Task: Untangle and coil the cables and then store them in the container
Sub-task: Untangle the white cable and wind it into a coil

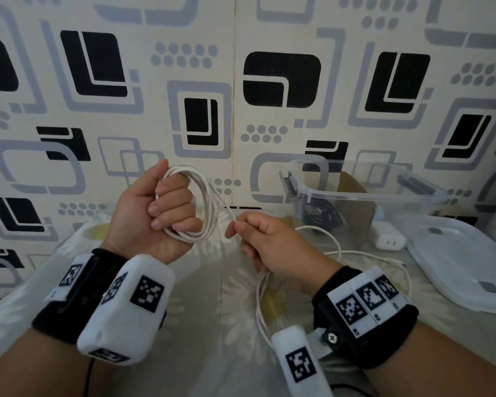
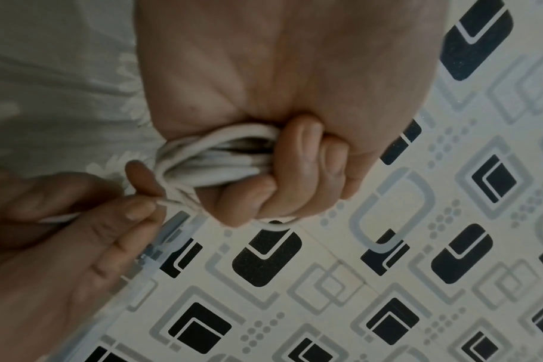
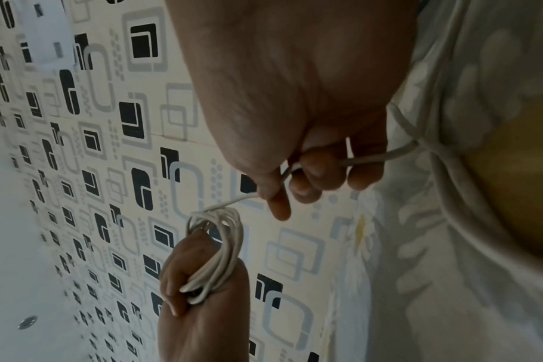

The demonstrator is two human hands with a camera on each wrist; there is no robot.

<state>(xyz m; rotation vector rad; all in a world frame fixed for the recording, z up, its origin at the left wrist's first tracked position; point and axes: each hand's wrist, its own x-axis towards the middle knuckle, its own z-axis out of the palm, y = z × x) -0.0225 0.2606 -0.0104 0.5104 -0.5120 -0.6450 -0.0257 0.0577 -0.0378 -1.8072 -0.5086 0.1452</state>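
My left hand (image 1: 166, 210) grips a coil of white cable (image 1: 205, 202), several loops held upright in the fist above the bed. The left wrist view shows the same coil (image 2: 208, 161) bunched under curled fingers (image 2: 298, 151). My right hand (image 1: 258, 236) pinches the loose strand (image 1: 229, 214) just right of the coil, and in the right wrist view the strand (image 3: 230, 202) runs from its fingers (image 3: 276, 196) to the coil (image 3: 223, 247). The rest of the white cable (image 1: 338, 250) trails over the sheet. The clear container (image 1: 364, 193) stands at the back right with a dark cable (image 1: 324, 214) inside.
A white charger block (image 1: 390, 239) lies by the container. The clear lid (image 1: 464, 262) rests at the right edge of the flowered sheet (image 1: 206, 310). A patterned wall (image 1: 241, 81) rises close behind.
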